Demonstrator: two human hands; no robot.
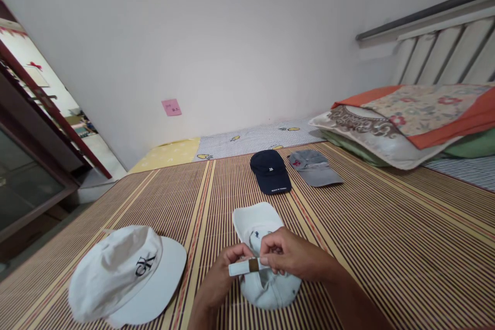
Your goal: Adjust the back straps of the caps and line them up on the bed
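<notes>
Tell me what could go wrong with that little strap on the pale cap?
The strap is narrow, and the left hand and right hand hold it by the fingers, so it might slip free. It could also catch or twist at the small brown piece around it. And the pale cap lies loose on the striped mat, so a tug might slide it.

Wall (247,51): plain, pale, one pink note (171,107) affixed left of centre. Far right: white radiator (448,54), grey pipe (425,13) above it. Far left: dark red door frame (58,108), opening onto a brighter room. Near left: cabinet (27,180) with glass-like panel. Striped mat (216,185) covers the broad surface; cushions (402,118) at right. Lighting soft, uneven.
</notes>
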